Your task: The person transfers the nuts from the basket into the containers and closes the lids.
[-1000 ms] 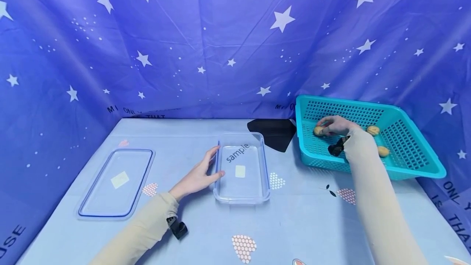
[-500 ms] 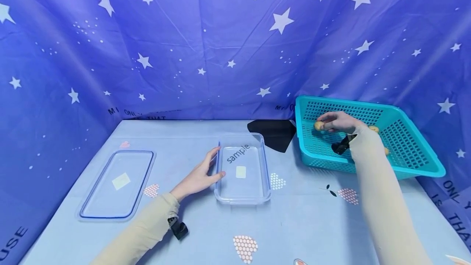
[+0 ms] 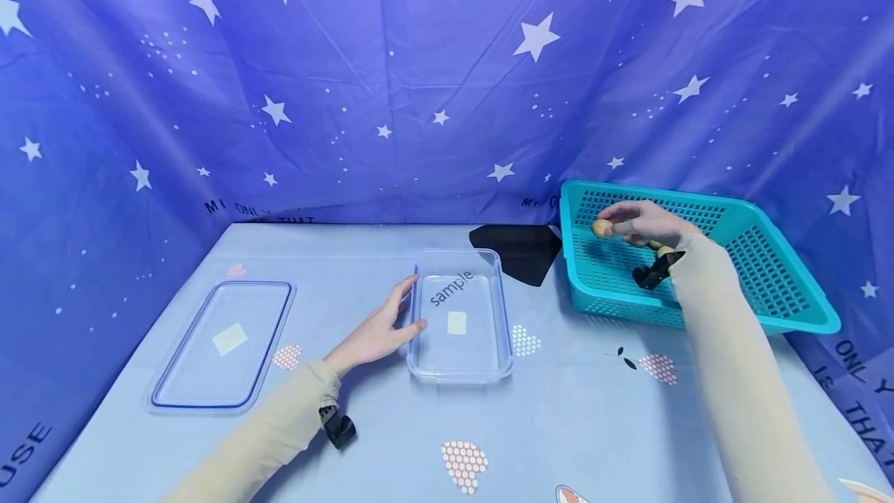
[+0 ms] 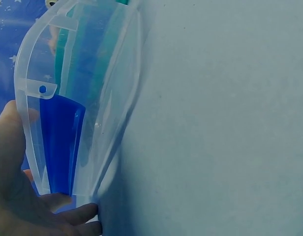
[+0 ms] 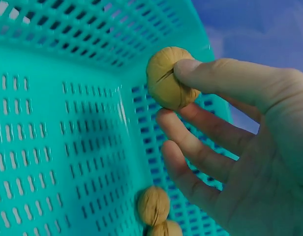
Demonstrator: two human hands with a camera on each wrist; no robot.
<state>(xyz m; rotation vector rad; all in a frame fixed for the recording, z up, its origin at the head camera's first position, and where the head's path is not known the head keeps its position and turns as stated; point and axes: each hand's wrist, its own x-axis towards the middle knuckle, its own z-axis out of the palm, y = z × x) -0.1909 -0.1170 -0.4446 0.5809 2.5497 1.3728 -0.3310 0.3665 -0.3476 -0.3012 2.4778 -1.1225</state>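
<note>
My left hand (image 3: 377, 334) is at the left side of a clear plastic food container (image 3: 457, 363). Its thumb hooks over the rim, and the other fingers lie along the outer wall by a blue side clip (image 4: 63, 142). My right hand (image 3: 649, 222) pinches a walnut (image 5: 166, 83) between thumb and fingertips. That walnut is raised over the floor of a turquoise basket (image 3: 775, 313). In the right wrist view, two more walnuts, the nearer one (image 5: 154, 205) whole and the other cut off by the frame, lie below my fingers.
A clear lid (image 3: 258, 348) with a blue seal lies flat at the left. Behind the container is a black patch (image 3: 520, 251) next to the basket. A blue star-printed curtain (image 3: 391, 99) encloses the table (image 3: 391, 441) at the back and sides.
My right hand has lifted the walnut up from the basket floor. The walnuts at the basket's right are now partly covered by my hand and sleeve. The left hand stays put.
</note>
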